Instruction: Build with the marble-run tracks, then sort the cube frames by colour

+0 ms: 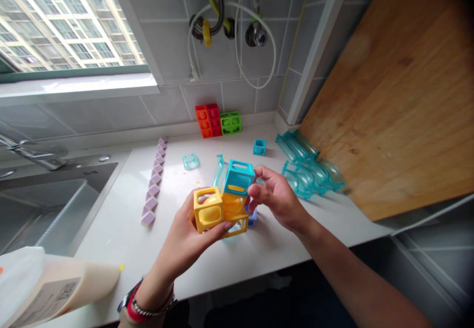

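My left hand (187,239) is wrapped round a cluster of yellow hollow cube blocks (208,211), held up over the white counter. A blue hollow cube block (239,176) sits tilted against the top right of the yellow cluster. The fingers and thumb of my right hand (278,197) close on that blue block's right edge; whether it is joined to the yellow ones I cannot tell. Behind the cluster a purple block (252,217) shows in part. Just beyond the hands lies a clear blue curved track piece (219,170), its lower end hidden.
Red blocks (208,121) and green blocks (231,123) stand by the wall. A small blue block (259,147), clear square piece (191,161) and clear tube pieces (309,175) lie beyond. Lilac blocks (151,190) form a row near the sink (111,170). A container (92,278) stands front left.
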The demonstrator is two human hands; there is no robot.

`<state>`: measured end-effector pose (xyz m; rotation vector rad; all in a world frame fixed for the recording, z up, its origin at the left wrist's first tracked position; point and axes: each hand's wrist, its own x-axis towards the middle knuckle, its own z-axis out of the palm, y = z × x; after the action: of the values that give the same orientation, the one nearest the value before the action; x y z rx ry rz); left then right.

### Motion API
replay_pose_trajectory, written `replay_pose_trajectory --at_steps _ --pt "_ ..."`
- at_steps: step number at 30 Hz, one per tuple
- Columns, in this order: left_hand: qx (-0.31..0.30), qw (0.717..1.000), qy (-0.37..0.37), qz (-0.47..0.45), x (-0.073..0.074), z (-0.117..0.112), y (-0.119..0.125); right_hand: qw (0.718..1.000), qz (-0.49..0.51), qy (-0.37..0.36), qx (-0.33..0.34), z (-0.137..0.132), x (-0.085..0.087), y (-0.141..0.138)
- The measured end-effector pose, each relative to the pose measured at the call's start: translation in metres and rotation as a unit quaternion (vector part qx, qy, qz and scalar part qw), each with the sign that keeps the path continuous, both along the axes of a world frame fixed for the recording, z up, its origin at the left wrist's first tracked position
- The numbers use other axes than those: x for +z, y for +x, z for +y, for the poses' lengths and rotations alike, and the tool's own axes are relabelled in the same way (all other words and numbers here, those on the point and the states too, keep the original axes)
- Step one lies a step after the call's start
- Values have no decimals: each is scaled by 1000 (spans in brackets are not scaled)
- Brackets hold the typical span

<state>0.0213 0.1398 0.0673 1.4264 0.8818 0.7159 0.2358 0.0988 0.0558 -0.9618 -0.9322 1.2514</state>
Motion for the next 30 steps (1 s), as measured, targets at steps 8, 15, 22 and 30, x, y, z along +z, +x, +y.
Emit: replay_pose_trajectory --at_steps 8,15,22,30 --pt "-4 999 -26 -21 -2 0 0 994 -34 35 -94 6 -6 -4" --pt "-10 999 -35 -36 -3 0 1 993 -83 46 -67 1 -3 -3" --pt "5 999 -38 -36 2 -3 3 992 -102 40 -59 1 -8 -6" --pt "26 997 -40 -58 0 -1 3 995 -93 28 -34 3 -11 -5"
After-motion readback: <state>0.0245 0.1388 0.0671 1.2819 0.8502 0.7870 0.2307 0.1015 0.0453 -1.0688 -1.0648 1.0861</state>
